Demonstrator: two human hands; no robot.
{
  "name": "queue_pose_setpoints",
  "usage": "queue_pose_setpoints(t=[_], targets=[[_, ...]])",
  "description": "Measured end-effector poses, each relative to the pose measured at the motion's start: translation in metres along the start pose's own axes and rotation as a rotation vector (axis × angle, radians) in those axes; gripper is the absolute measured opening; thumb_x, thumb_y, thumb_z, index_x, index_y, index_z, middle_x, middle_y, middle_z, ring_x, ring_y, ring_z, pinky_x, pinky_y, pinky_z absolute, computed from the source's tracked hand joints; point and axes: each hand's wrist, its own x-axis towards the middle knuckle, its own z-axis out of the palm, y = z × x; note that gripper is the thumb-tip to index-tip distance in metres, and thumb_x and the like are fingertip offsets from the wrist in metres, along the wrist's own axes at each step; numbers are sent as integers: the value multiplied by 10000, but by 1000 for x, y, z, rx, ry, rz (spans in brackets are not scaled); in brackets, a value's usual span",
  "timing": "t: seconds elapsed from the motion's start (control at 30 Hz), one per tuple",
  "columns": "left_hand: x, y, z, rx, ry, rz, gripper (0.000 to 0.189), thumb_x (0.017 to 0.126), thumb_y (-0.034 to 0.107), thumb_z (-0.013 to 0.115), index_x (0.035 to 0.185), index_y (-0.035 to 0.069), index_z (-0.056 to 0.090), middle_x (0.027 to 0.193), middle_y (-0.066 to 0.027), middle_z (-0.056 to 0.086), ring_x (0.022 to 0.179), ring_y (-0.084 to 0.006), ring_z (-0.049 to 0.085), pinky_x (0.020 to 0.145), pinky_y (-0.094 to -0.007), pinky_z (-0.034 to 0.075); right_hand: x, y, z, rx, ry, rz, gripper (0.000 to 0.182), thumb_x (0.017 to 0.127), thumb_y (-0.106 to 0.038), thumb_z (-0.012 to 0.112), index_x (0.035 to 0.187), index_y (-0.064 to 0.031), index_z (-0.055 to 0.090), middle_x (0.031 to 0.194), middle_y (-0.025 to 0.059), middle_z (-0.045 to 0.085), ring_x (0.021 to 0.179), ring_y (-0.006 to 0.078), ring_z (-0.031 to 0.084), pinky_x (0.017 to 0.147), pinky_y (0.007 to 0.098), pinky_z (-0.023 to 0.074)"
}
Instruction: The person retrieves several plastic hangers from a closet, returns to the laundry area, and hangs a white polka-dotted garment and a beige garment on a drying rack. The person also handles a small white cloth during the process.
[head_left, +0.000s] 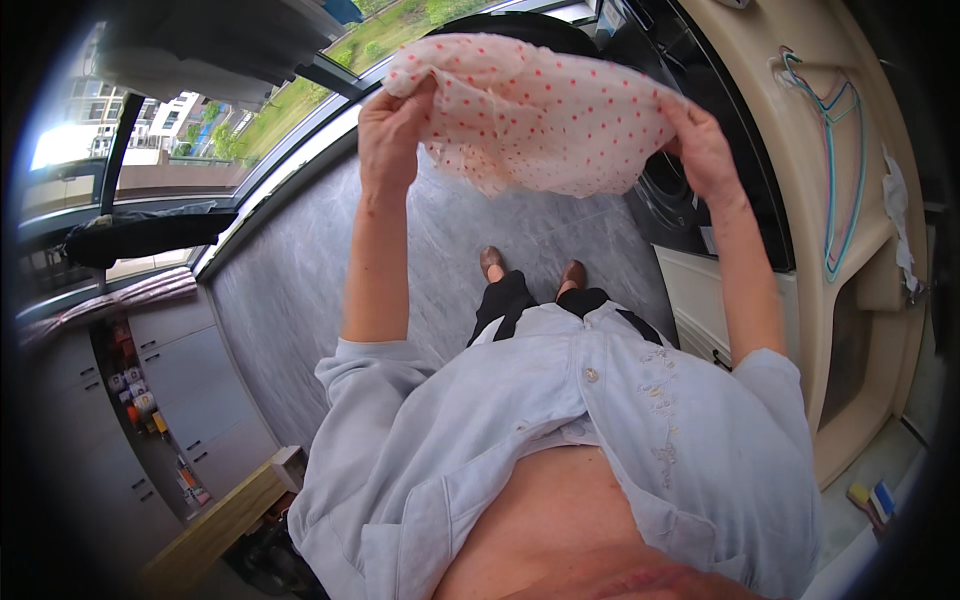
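Observation:
A thin white cloth with red dots (540, 112) is stretched between my two hands, well above the floor. My left hand (394, 135) pinches its left end, with the thumb lying over a bunched fold. On the other side, my right hand (697, 142) grips the right end, its fingertips partly behind the fabric. The cloth sags in the middle and looks wrinkled along its lower edge. It covers part of a dark front-loading machine (671, 187) behind it.
To the right, turquoise and pink clothes hangers (830, 172) lie on a beige counter with a sink (851, 360). Windows line the left, with dark garments (150, 236) hanging there. Grey cabinets (187, 375) stand lower left, near a wooden board (217, 517). Grey flooring (300, 300) spreads below.

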Motion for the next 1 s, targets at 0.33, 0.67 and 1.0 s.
queue_pose_setpoints(t=[0.33, 0.67, 1.0], targets=[[-77, 170, -65, -730, -501, 218, 340, 823, 111, 526, 1150, 21, 505, 1078, -90, 576, 989, -207, 556, 864, -327, 442, -64, -2, 48, 475, -148, -54, 430, 845, -411, 506, 1119, -80, 513, 1162, 87, 504, 1014, 213, 519, 847, 397, 447], [-167, 39, -263, 95, -12, -389, 425, 728, 67, 617, 1137, 9, 517, 1048, -80, 582, 927, -159, 559, 823, -287, 448, 86, 76, 192, 90, -107, -21, 419, 827, -391, 529, 1122, -96, 502, 1153, 87, 498, 1036, 223, 498, 876, 384, 421], [-147, 17, -153, 75, -172, -190, 587, 710, 158, 701, 1207, 15, 421, 1076, -69, 528, 966, -145, 510, 779, -284, 461, -3, 184, 313, -71, -530, -167, 414, 809, -371, 552, 1126, -111, 491, 1143, 87, 491, 1057, 233, 478, 905, 372, 395]])
